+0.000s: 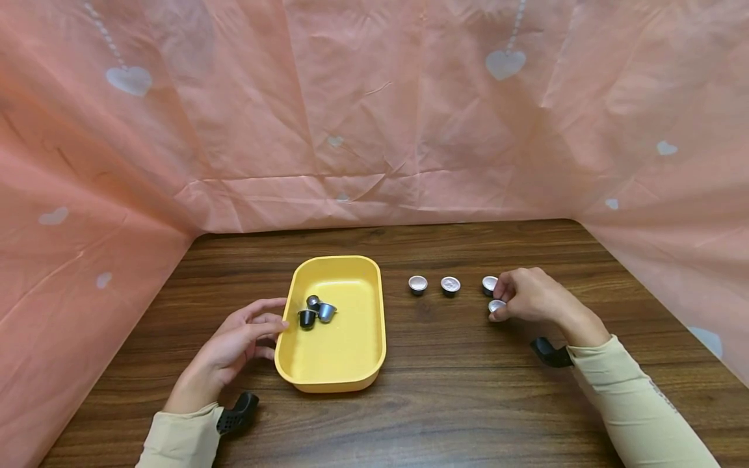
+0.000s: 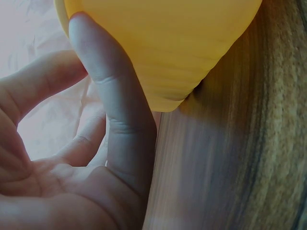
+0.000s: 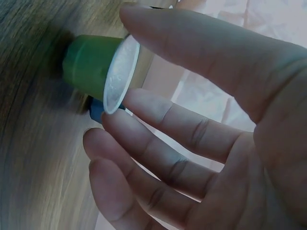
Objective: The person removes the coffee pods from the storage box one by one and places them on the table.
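Observation:
My right hand (image 1: pixel 529 296) pinches the rim of a coffee capsule (image 1: pixel 496 305) between thumb and fingertips. In the right wrist view this capsule (image 3: pixel 91 67) shows a green body and a silver foil lid, its base close to the tabletop. Right behind it is another capsule (image 1: pixel 489 285), partly covered by the fingers; a bit of dark blue capsule (image 3: pixel 97 109) shows there. My left hand (image 1: pixel 236 341) rests against the left side of a yellow tray (image 1: pixel 351 351), fingers fairly straight and the thumb (image 2: pixel 112 91) along the outer wall up to the rim.
Inside the tray lie a black capsule (image 1: pixel 307 319), a blue-grey capsule (image 1: pixel 327 312) and a small dark one (image 1: pixel 313 302). Two more capsules, a left one (image 1: pixel 418 284) and a right one (image 1: pixel 450 285), stand foil-up on the wooden table (image 1: pixel 445 403). Pink sheeting (image 1: pixel 374 130) surrounds it.

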Motion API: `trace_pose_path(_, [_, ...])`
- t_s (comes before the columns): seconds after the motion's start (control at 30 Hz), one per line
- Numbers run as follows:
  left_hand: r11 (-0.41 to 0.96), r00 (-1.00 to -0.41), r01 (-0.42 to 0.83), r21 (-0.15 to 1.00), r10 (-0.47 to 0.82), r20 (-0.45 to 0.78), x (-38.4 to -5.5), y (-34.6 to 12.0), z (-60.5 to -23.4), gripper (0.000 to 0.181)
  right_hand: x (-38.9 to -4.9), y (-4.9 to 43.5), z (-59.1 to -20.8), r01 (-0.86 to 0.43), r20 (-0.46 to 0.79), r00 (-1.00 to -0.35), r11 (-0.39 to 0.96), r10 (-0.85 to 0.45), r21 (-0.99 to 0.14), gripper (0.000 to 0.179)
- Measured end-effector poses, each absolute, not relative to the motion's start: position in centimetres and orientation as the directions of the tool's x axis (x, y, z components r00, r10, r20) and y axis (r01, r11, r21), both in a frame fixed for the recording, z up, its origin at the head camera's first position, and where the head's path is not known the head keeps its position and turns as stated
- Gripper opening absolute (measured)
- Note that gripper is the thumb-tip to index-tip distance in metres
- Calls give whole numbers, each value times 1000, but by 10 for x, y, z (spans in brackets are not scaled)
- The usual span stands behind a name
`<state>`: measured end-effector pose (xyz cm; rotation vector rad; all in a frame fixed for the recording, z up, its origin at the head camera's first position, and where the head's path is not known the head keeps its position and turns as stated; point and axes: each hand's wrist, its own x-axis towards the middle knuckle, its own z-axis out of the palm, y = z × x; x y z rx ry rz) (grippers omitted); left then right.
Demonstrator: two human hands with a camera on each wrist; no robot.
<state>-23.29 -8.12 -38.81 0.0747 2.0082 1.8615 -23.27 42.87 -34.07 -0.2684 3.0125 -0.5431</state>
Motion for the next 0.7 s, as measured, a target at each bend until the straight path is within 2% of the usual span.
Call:
trace_pose_path(0.27, [120, -918, -236, 964, 298, -262, -233, -81, -387, 69, -232, 433, -332, -156, -42, -982, 926, -182, -344, 39])
trace_pose_path(0.43, [116, -919, -234, 965, 297, -258, -233, -81, -388, 69, -230, 440, -324, -158, 1, -985, 913, -170, -376, 40])
trace_pose_path(0.53, [117, -919, -231, 966, 298, -256, -234, -82, -388, 70, -228, 441, -320, -158, 26, -986, 879, -163, -451, 40])
trace_pose_path(0.7, [119, -920, -233, 965, 293, -259, -234, -82, -388, 69, -224, 440, -313, -166, 40, -981, 726, -188, -667, 41])
